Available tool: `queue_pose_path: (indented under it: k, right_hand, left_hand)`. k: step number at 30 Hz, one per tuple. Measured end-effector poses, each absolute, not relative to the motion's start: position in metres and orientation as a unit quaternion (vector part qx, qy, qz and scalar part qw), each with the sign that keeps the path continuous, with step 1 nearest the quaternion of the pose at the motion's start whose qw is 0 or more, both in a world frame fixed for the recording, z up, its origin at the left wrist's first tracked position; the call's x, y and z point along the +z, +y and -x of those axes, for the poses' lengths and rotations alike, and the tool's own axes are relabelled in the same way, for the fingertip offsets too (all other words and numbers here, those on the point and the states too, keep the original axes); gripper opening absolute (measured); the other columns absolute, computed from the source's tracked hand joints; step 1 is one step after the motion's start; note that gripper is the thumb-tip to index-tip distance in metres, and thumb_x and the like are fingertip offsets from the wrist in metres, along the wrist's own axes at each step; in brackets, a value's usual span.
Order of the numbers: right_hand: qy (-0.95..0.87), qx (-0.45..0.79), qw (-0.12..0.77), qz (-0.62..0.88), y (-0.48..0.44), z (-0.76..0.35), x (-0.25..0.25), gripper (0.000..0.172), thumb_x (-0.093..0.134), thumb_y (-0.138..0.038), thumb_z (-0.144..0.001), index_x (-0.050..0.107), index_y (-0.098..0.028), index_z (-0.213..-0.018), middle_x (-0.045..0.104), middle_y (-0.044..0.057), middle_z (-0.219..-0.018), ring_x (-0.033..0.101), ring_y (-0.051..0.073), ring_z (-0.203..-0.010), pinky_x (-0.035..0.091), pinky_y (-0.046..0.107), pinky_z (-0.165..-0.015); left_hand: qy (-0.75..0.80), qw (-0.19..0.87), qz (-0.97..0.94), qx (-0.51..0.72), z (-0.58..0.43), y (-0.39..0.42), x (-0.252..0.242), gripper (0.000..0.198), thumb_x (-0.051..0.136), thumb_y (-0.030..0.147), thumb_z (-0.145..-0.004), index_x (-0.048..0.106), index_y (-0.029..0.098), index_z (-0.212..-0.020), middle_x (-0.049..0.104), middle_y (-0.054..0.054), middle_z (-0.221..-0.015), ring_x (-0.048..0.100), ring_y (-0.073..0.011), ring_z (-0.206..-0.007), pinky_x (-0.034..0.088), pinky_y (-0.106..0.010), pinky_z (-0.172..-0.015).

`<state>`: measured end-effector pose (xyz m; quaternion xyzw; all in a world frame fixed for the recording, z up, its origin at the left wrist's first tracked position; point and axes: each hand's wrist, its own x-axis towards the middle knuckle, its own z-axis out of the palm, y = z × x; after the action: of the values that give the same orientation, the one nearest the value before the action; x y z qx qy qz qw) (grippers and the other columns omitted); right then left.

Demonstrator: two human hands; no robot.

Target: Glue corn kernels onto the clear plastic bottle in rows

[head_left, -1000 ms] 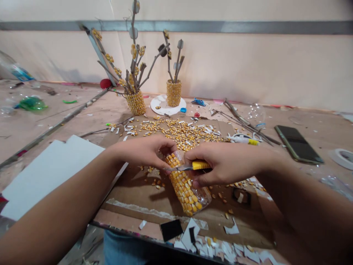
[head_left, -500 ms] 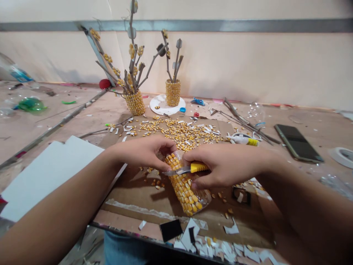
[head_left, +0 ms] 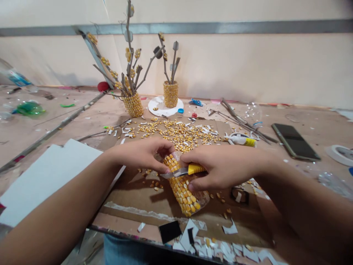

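A clear plastic cup [head_left: 184, 193], partly covered in rows of yellow corn kernels, lies tilted over the cardboard sheet [head_left: 132, 197]. My left hand [head_left: 147, 154] grips its far end, thumb against the kernels. In my right hand [head_left: 217, 165] is a yellow-handled utility knife [head_left: 193, 169]; its blade lies across the kernel rows, with the tip close to my left thumb. Fingers of the right hand also rest on the cup, whose right side shows bare plastic. Beyond both hands, loose corn kernels [head_left: 182, 132] are spread over the cardboard.
Two kernel-covered pots [head_left: 132, 105] with twigs stand at the back, one on a white disc [head_left: 154, 106]. A glue tube [head_left: 241, 140], a phone [head_left: 296, 141] and a tape roll [head_left: 340, 154] lie right. White sheets [head_left: 52, 173] are left; paper scraps [head_left: 220, 250] line the front edge.
The view has shifted slightly, so everything sits a little further left. Both hands keep their hold, and the knife stays across the kernels with hardly any movement.
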<state>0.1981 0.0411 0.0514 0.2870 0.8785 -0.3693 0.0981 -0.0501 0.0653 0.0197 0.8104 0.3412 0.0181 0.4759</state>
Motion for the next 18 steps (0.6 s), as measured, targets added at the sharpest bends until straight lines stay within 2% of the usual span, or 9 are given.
queue_pose_path:
  k: [4,7,10,12,14,18]
  right_hand:
    - [0.875,-0.397,0.067,-0.268,0.049,-0.206,0.052,0.026,0.072,-0.044,-0.092,0.058,-0.022,-0.09,0.061,-0.001,-0.084,0.055,0.015,-0.073,0.038,0.029,-0.063]
    - [0.873,-0.393,-0.028,-0.289,0.064,-0.221,0.053,0.027,0.066,-0.046,-0.095,0.058,-0.023,-0.084,0.056,-0.001,-0.079,0.051,0.015,-0.071,0.039,0.03,-0.064]
    - [0.844,-0.347,-0.139,-0.385,0.083,-0.24,0.052,0.027,0.066,-0.045,-0.094,0.058,-0.023,-0.081,0.05,-0.002,-0.071,0.045,0.014,-0.065,0.035,0.031,-0.06]
    - [0.817,-0.295,-0.168,-0.467,0.095,-0.249,0.049,0.026,0.067,-0.043,-0.093,0.059,-0.022,-0.079,0.051,-0.002,-0.066,0.044,0.014,-0.061,0.033,0.031,-0.058]
    - [0.8,-0.234,-0.152,-0.531,0.105,-0.254,0.042,0.022,0.068,-0.036,-0.092,0.061,-0.021,-0.077,0.056,0.0,-0.065,0.048,0.015,-0.061,0.034,0.032,-0.058]
    - [0.795,-0.181,-0.055,-0.576,0.12,-0.253,0.02,0.009,0.066,-0.021,-0.087,0.069,-0.018,-0.078,0.069,0.006,-0.074,0.06,0.018,-0.067,0.038,0.032,-0.062]
  left_hand:
    - [0.357,0.465,-0.81,0.018,0.049,0.063,0.024,0.031,0.084,0.035,-0.078,0.07,0.019,-0.101,0.07,0.0,-0.093,0.064,-0.0206,-0.089,0.049,-0.029,-0.078]
    - [0.368,0.459,-0.808,0.022,0.05,0.063,0.025,0.033,0.086,0.032,-0.076,0.072,0.02,-0.103,0.072,-0.001,-0.095,0.066,-0.0221,-0.093,0.051,-0.031,-0.081]
    - [0.37,0.458,-0.808,0.027,0.053,0.065,0.023,0.038,0.089,0.032,-0.073,0.073,0.02,-0.105,0.073,-0.002,-0.1,0.067,-0.0235,-0.097,0.052,-0.033,-0.086]
    - [0.372,0.461,-0.805,0.03,0.056,0.066,0.022,0.042,0.091,0.032,-0.071,0.073,0.021,-0.107,0.074,-0.002,-0.104,0.067,-0.0242,-0.1,0.052,-0.034,-0.088]
    - [0.374,0.464,-0.803,0.03,0.059,0.068,0.022,0.043,0.091,0.031,-0.07,0.073,0.021,-0.108,0.074,-0.002,-0.105,0.067,-0.0242,-0.102,0.052,-0.034,-0.09]
    - [0.377,0.459,-0.804,0.014,0.063,0.07,0.027,0.043,0.09,0.029,-0.071,0.074,0.021,-0.111,0.074,-0.003,-0.105,0.067,-0.0232,-0.1,0.052,-0.033,-0.09]
